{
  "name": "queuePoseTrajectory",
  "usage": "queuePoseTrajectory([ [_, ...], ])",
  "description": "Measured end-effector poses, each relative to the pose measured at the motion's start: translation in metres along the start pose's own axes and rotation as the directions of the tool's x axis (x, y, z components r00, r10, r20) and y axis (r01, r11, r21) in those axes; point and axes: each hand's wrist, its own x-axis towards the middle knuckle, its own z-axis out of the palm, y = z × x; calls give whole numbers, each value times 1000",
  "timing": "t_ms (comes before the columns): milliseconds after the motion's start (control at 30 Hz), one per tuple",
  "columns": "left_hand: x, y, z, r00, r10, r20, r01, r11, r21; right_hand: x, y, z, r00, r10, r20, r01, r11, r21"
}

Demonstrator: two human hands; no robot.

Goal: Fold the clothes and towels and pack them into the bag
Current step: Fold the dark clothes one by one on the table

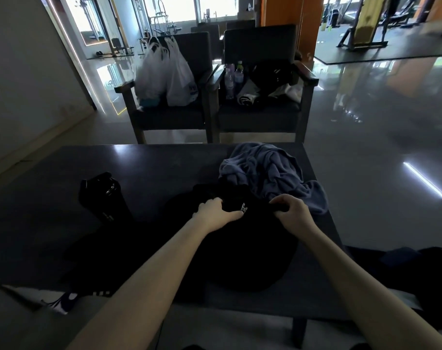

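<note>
Dark glossy tabletop (151, 168) carries a black fabric garment (240, 248); your left grip (216, 213) and right grip (294, 210) pinch it (crumpled blue-grey towel (270, 170) just behind).

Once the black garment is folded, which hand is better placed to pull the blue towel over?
Likely right. The right hand grips the black garment just beside the blue towel; the left hand holds it farther away, nearer the black bottle.

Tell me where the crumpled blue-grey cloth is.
Head view: the blue-grey cloth lies at the table's far right, just beyond the black garment and the right hand.
</note>
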Motion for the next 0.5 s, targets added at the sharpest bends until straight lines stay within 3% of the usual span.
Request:
queuePoseTrajectory([
  [100, 6, -2, 21, 997, 72, 21, -63, 959, -275, 0, 7, -6, 999, -40, -26, 40, 999, 8],
  [167, 6, -7, 28, 993, 121, 1, -115, 949, -294, -1, 10, -11, 998, -32, -48, 33, 999, 23],
  [300, -10, -8, 22, 965, 241, 101, -195, 923, -331, -5, 12, -19, 994, -7, -108, 14, 998, 65],
  [500, -30, 4, 1, 966, 242, -87, -246, 777, -579, -12, 7, -17, 992, 49, -112, -39, 996, 85],
])
